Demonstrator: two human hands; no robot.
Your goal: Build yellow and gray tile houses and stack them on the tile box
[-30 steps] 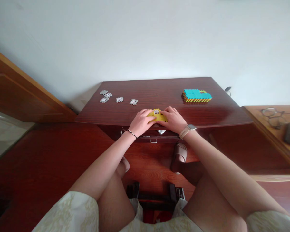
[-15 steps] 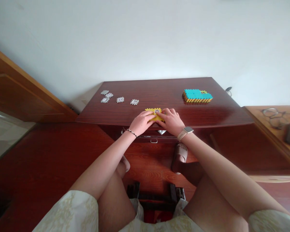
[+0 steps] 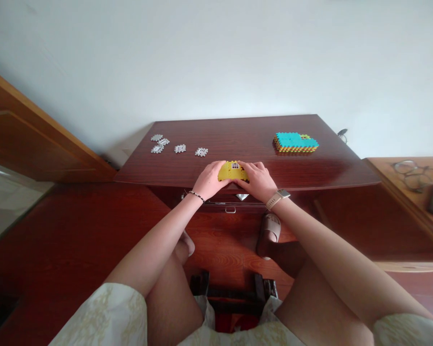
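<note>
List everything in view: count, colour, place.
table: one, dark red wood, centre
yellow tile: one, white window inset, near table edge, between both hands
small tiles: five, grey-white, table's far left
tile stack: one, teal top, orange sides, table's far right
glasses: one pair, dark, side surface at right
slipper: one, brown, floor under table
left hand: bracelet, grips yellow tile
right hand: watch, grips yellow tile

yellow toothed-edge plastic tile piece with small white window insert, at the table's near edge
</note>
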